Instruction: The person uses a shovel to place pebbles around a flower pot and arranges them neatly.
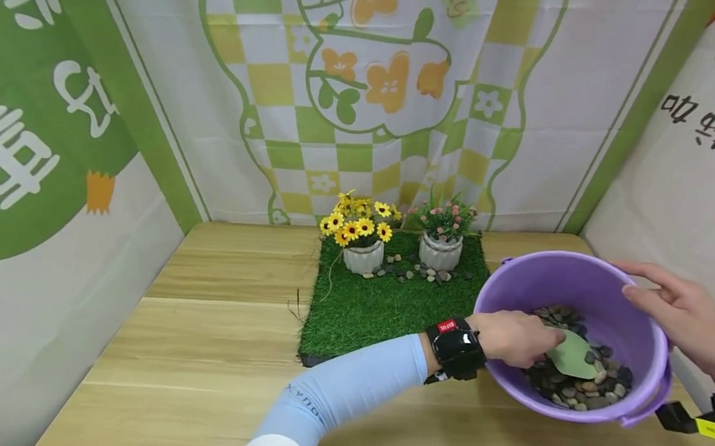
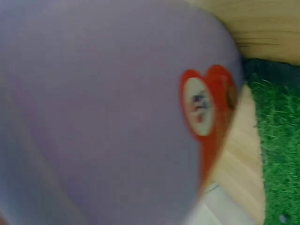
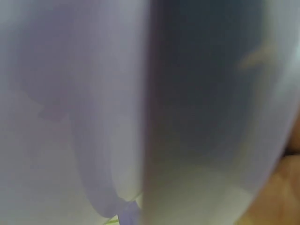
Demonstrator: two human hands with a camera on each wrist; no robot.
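A purple bucket (image 1: 580,282) stands at the right of the table, with many small pebbles (image 1: 583,395) at its bottom. My left hand (image 1: 512,337) reaches over its near left rim and holds a light green shovel (image 1: 574,355), whose blade lies among the pebbles. The shovel's handle is hidden by the fingers. On the far right rim, my right hand (image 1: 684,312) grips the bucket, thumb to the inside. The left wrist view shows only the bucket's outer wall (image 2: 117,103) with a red sticker (image 2: 218,112); the right wrist view is blurred by the bucket's side.
An artificial grass mat (image 1: 382,309) lies left of the bucket on the wooden table (image 1: 215,352). On it stand a white pot of yellow flowers (image 1: 364,257) and a white pot of pink flowers (image 1: 440,252), with loose pebbles around them. Printed cloth walls enclose the table.
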